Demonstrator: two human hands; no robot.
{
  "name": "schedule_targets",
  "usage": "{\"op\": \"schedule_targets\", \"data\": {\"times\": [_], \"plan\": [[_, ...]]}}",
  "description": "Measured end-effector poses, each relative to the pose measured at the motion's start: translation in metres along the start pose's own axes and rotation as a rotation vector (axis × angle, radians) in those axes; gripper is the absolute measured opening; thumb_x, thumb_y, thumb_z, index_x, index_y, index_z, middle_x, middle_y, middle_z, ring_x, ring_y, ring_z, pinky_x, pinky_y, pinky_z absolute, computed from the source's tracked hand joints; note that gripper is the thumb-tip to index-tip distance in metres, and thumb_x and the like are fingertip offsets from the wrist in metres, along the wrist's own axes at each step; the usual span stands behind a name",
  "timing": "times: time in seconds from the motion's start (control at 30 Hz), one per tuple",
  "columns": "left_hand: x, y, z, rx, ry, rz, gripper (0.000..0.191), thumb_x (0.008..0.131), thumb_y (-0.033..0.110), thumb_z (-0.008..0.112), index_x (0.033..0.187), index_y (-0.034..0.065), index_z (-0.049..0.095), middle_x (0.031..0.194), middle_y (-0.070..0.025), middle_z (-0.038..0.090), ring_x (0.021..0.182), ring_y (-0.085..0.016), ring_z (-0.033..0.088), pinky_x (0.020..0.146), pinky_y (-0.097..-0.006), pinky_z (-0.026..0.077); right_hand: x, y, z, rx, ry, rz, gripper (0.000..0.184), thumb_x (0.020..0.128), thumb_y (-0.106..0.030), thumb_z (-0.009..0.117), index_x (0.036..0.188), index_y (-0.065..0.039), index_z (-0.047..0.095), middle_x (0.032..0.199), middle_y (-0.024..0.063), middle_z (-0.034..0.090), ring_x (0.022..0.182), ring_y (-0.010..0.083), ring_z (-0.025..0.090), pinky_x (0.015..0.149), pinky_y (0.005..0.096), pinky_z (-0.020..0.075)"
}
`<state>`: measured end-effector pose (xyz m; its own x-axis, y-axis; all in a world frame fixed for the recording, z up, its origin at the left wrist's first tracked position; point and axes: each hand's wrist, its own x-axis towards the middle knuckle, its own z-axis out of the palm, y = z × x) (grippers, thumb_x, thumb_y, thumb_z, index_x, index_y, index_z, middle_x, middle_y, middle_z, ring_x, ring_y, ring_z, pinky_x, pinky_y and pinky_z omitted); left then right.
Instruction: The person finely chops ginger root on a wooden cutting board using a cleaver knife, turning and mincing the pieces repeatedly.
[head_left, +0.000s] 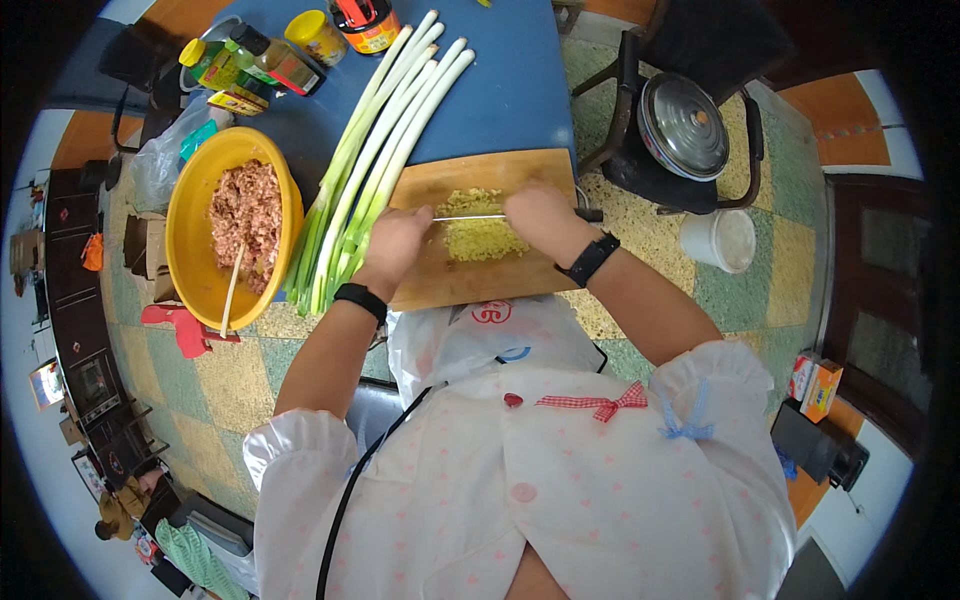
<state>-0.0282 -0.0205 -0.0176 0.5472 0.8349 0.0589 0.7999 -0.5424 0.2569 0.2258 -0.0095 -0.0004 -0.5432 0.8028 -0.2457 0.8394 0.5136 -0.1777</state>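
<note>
A knife (480, 217) lies crosswise over a wooden cutting board (427, 281), its dark handle pointing right. My right hand (545, 214) is closed on the knife near the handle. At the other end, my left hand (400, 241) grips the tip of the blade. Finely chopped pale yellow pieces (486, 241), perhaps ginger or garlic, lie on the board on both sides of the blade. Long green onions (375, 157) rest to the left, partly against the board. Left of them stands a yellow plastic bowl (184, 247) of minced meat (247, 214) with a chopstick (233, 292) in it.
Sauce bottles (277, 64), a yellow-lidded jar (316, 37) and a dark jar with a red top (366, 26) stand at the far left of the blue table (517, 82). At right, a chair (626, 169) holds a lidded pot (684, 124); a white bucket (716, 238) stands beside it.
</note>
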Motion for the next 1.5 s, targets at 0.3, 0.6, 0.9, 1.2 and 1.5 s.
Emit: {"op": "schedule_targets", "data": {"times": [0.3,0.6,0.9,1.2,1.5], "plan": [[0.01,0.046,-0.015,0.177,-0.212,-0.095,0.004,0.078,0.01,0.053,0.08,0.01,0.057,0.071,-0.0099,0.064,0.067,-0.028,0.064,0.068,-0.0388,0.047,-0.017,0.024,0.019,0.252,0.098,0.017,0.015,0.078,-0.018,0.057,0.078,-0.009,0.069,0.082,0.013,0.067,0.078,0.0313,0.065,0.067,0.0421,0.0511],[-0.004,0.018,-0.005,0.03,-0.101,-0.024,0.007,0.079,0.01,0.052,0.084,0.0067,0.057,0.07,-0.0128,0.063,0.069,-0.03,0.063,0.066,-0.0415,0.048,-0.012,0.01,0.025,0.098,-0.063,0.028,0.016,0.08,-0.014,0.057,0.078,-0.004,0.069,0.079,0.0172,0.067,0.076,0.0321,0.066,0.066,0.0426,0.0517],[-0.007,0.049,-0.011,0.237,-0.223,-0.034,0.008,0.077,0.01,0.055,0.085,0.0111,0.057,0.07,-0.008,0.065,0.067,-0.025,0.065,0.066,-0.0376,0.048,-0.028,0.019,0.029,0.26,0.07,-0.017,0.018,0.08,-0.019,0.058,0.078,-0.004,0.067,0.078,0.0169,0.066,0.075,0.0338,0.064,0.065,0.0435,0.0506],[-0.024,0.024,0.004,-0.057,-0.015,-0.029,0.013,0.073,0.009,0.059,0.085,0.0073,0.055,0.064,-0.0136,0.059,0.066,-0.035,0.06,0.063,-0.0455,0.048,-0.025,-0.007,-0.002,0.07,-0.161,0.031,0.016,0.077,-0.016,0.057,0.074,-0.004,0.068,0.077,0.0164,0.067,0.075,0.0332,0.065,0.067,0.044,0.0506],[-0.003,0.073,-0.025,0.259,-0.302,0.021,0.007,0.078,0.01,0.054,0.084,0.0113,0.056,0.062,-0.0075,0.062,0.063,-0.026,0.064,0.063,-0.0386,0.047,-0.053,0.021,0.032,0.346,0.087,-0.015,0.019,0.083,-0.018,0.053,0.084,-0.006,0.068,0.083,0.0155,0.066,0.079,0.0334,0.064,0.07,0.0425,0.0505]]}}
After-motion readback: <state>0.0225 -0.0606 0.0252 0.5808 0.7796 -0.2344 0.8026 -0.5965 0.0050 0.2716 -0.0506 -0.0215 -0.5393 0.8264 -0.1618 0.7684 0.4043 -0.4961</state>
